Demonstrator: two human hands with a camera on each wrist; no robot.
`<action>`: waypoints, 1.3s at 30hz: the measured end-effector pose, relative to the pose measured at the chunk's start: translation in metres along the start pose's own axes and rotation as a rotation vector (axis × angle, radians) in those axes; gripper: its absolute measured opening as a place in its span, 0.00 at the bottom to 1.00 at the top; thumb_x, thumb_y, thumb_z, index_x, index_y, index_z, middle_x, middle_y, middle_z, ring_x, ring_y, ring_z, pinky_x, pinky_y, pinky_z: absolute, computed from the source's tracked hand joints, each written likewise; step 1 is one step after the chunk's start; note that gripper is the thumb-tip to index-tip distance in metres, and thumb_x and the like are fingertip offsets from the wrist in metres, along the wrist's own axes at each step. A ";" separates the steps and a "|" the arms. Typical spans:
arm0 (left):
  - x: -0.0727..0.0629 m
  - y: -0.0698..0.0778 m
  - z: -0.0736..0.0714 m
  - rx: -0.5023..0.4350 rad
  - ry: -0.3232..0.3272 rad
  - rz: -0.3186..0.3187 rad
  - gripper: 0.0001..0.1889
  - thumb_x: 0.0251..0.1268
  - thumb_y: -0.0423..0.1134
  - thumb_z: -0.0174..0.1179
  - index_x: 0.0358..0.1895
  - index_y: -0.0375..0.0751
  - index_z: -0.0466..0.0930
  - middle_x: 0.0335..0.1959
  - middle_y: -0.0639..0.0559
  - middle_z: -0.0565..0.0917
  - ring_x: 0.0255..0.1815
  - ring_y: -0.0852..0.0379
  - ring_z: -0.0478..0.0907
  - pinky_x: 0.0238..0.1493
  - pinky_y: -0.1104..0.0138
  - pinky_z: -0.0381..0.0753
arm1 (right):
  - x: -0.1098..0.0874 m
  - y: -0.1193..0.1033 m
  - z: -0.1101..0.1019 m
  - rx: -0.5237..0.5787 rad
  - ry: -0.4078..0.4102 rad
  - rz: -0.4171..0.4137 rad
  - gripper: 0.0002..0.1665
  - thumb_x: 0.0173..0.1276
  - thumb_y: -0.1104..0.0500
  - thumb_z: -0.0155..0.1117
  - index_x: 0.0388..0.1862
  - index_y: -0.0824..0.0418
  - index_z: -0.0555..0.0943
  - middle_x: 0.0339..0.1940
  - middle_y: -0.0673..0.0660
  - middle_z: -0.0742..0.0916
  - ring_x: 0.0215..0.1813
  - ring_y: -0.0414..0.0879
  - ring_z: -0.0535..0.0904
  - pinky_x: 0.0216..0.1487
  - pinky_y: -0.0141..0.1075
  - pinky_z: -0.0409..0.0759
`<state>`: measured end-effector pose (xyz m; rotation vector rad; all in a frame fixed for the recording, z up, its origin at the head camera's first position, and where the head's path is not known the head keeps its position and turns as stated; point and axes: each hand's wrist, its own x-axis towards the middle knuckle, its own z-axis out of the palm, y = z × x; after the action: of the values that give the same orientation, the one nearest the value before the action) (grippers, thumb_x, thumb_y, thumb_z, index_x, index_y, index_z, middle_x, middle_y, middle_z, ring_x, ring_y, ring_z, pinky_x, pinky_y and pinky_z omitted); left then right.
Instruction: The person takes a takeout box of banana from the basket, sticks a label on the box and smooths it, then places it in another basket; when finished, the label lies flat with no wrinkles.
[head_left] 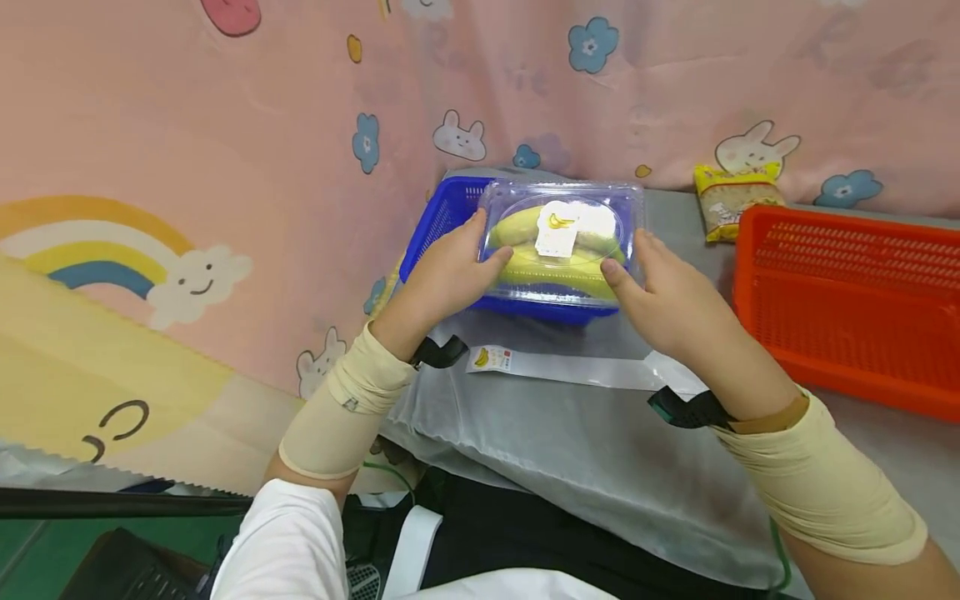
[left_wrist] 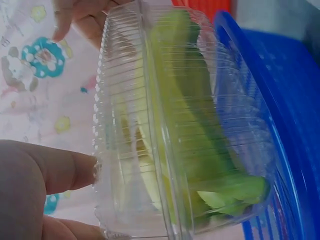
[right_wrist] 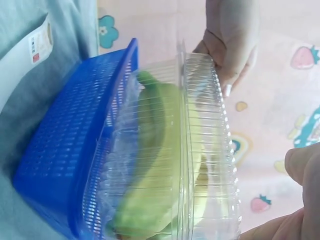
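One red basket [head_left: 847,312] is standing farthest right of the blue basket [head_left: 450,208]. Above the blue basket, a clear box [head_left: 517,197] is holding bananas [head_left: 555,265]; the left hand [head_left: 448,268] and right hand [head_left: 675,293] are gripping its opposite sides, fingers and thumbs closing on it. A label strip [head_left: 573,368] is lying in front of the blue basket, a yellow packet [head_left: 733,200] sitting to the right.

Even light, glare on plastic box [head_left: 564,260]

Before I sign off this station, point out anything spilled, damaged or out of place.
Nothing looks spilled, and the clear box shows no obvious damage. Slightly stray, perhaps: the yellow packet, lying outside the red basket, and the label strip, trailing across the gray cloth.
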<state>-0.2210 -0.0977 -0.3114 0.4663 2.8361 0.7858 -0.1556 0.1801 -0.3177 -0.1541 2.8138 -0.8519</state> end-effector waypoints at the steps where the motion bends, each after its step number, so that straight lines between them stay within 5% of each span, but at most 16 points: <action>1: -0.003 0.003 0.001 -0.004 0.000 0.008 0.43 0.85 0.58 0.51 0.88 0.37 0.46 0.87 0.45 0.54 0.86 0.50 0.53 0.82 0.56 0.56 | -0.005 0.002 -0.001 -0.002 0.000 0.003 0.58 0.82 0.24 0.34 0.89 0.64 0.37 0.89 0.66 0.46 0.87 0.68 0.42 0.78 0.71 0.47; 13: -0.037 0.032 0.026 -0.044 -0.069 0.050 0.44 0.84 0.60 0.52 0.87 0.36 0.48 0.87 0.45 0.55 0.85 0.50 0.54 0.82 0.56 0.57 | -0.066 0.031 0.006 -0.018 0.034 0.042 0.55 0.84 0.29 0.37 0.88 0.66 0.39 0.88 0.68 0.47 0.85 0.72 0.44 0.75 0.75 0.48; 24: -0.051 0.048 0.047 -0.024 -0.150 0.094 0.44 0.84 0.61 0.51 0.87 0.36 0.48 0.87 0.45 0.54 0.86 0.52 0.52 0.82 0.58 0.55 | -0.103 0.052 0.014 0.008 0.075 0.048 0.52 0.87 0.34 0.42 0.87 0.70 0.43 0.87 0.74 0.50 0.84 0.76 0.47 0.76 0.74 0.48; 39: -0.086 0.060 0.072 -0.017 -0.154 0.208 0.44 0.83 0.59 0.54 0.86 0.34 0.50 0.86 0.43 0.54 0.83 0.50 0.59 0.79 0.56 0.64 | -0.161 0.073 0.026 0.046 0.175 0.085 0.45 0.88 0.41 0.50 0.90 0.57 0.47 0.87 0.69 0.55 0.76 0.83 0.59 0.67 0.83 0.51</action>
<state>-0.1084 -0.0436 -0.3351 0.7934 2.6660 0.7716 0.0035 0.2521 -0.3544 0.0491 2.9334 -0.9529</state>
